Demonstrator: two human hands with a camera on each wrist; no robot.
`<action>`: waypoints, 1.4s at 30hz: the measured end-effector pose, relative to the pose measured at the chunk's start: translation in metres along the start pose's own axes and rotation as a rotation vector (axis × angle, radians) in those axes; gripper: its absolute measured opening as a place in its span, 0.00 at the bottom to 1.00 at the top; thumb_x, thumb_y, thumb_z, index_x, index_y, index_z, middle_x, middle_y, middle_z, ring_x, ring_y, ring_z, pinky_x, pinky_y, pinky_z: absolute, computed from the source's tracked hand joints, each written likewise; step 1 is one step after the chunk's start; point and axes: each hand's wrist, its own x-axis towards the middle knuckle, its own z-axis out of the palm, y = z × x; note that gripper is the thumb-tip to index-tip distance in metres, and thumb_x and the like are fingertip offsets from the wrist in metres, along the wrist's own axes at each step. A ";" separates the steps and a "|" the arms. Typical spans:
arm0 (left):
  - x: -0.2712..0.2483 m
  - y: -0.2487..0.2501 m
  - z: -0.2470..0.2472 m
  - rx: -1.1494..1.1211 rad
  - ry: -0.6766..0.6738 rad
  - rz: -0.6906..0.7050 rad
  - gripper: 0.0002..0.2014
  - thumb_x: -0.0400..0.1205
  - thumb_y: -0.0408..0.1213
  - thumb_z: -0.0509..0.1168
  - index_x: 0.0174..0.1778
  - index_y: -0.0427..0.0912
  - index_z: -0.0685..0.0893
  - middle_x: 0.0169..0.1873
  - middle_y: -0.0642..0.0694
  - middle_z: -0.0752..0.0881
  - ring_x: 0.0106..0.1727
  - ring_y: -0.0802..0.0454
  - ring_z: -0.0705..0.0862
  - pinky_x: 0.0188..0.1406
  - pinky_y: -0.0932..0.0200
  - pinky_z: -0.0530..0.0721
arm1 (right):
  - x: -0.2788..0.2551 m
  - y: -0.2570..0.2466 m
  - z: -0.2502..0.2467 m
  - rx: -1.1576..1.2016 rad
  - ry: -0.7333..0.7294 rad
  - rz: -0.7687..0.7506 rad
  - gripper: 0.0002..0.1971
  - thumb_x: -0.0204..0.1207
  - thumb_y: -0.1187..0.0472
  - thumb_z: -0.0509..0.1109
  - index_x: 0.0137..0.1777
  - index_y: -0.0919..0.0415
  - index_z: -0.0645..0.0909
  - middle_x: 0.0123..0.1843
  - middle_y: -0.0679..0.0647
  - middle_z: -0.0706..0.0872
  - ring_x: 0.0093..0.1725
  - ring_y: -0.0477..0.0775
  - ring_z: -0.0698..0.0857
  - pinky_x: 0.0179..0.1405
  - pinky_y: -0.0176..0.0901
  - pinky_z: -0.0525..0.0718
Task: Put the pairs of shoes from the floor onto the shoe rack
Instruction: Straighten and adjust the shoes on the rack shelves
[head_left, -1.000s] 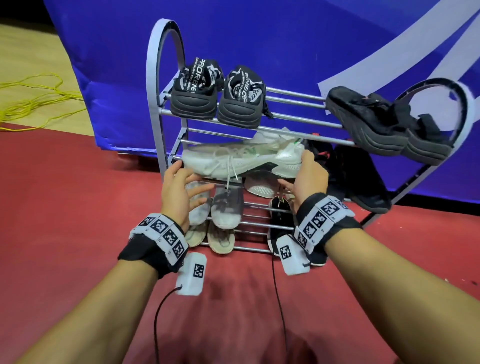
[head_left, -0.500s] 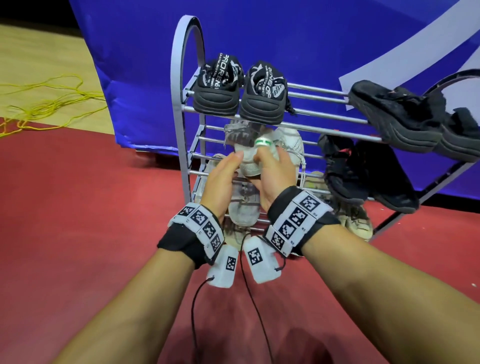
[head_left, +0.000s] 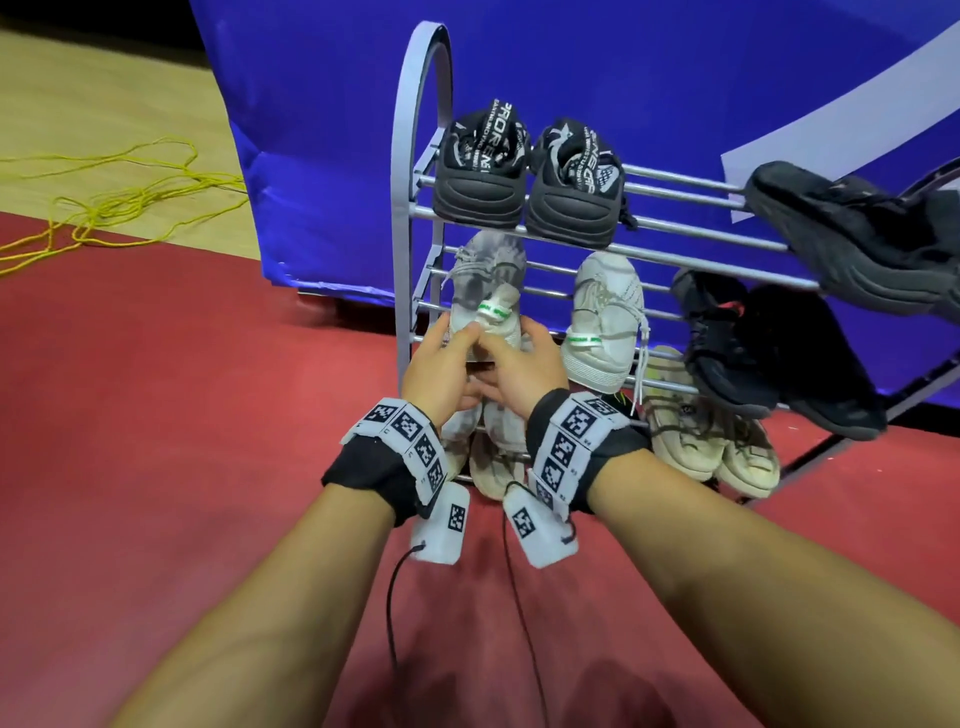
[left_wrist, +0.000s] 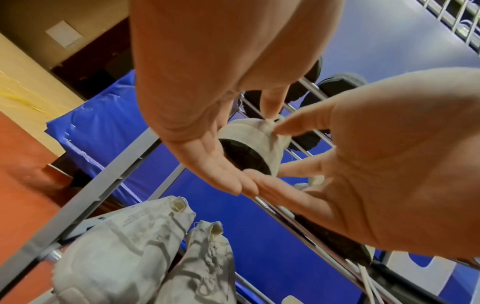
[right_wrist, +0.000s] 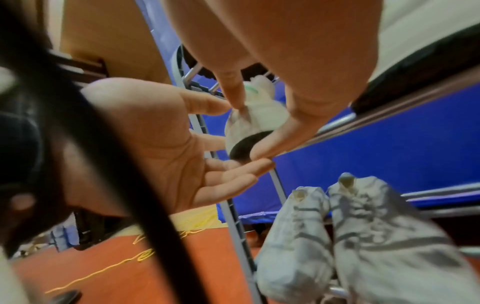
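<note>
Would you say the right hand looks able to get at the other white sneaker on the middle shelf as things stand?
Probably yes. The other white sneaker sits heel-out just beside the right hand, with nothing between them. But that hand, with the left hand, currently holds the first sneaker's heel, so it would need to let go first.

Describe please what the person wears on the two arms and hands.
The forearms and hands are bare, with no sleeves or gloves. The left hand and the right hand each have a black wrist wrap carrying a white band of square black-and-white marker tiles. A small white tagged box hangs under each wrist, with a thin black cable trailing down.
</note>
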 end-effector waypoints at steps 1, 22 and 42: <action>0.000 -0.001 0.001 -0.015 0.007 -0.009 0.24 0.82 0.54 0.63 0.76 0.64 0.72 0.60 0.52 0.86 0.42 0.41 0.93 0.46 0.44 0.92 | 0.001 0.001 -0.007 -0.075 0.003 -0.019 0.35 0.56 0.37 0.75 0.67 0.39 0.77 0.58 0.47 0.89 0.49 0.56 0.93 0.56 0.60 0.89; 0.000 -0.021 0.013 0.396 0.349 0.313 0.41 0.72 0.56 0.78 0.80 0.52 0.71 0.71 0.51 0.74 0.63 0.57 0.79 0.57 0.67 0.69 | 0.002 0.025 -0.099 -0.629 0.372 -0.329 0.51 0.62 0.31 0.74 0.83 0.51 0.64 0.77 0.50 0.78 0.74 0.61 0.76 0.73 0.57 0.76; 0.021 -0.025 0.012 0.221 0.374 0.390 0.36 0.80 0.44 0.73 0.84 0.49 0.66 0.78 0.50 0.74 0.79 0.54 0.71 0.69 0.68 0.64 | 0.010 0.017 -0.052 -0.720 0.233 -0.519 0.49 0.68 0.27 0.68 0.84 0.50 0.59 0.77 0.50 0.78 0.73 0.56 0.79 0.70 0.57 0.79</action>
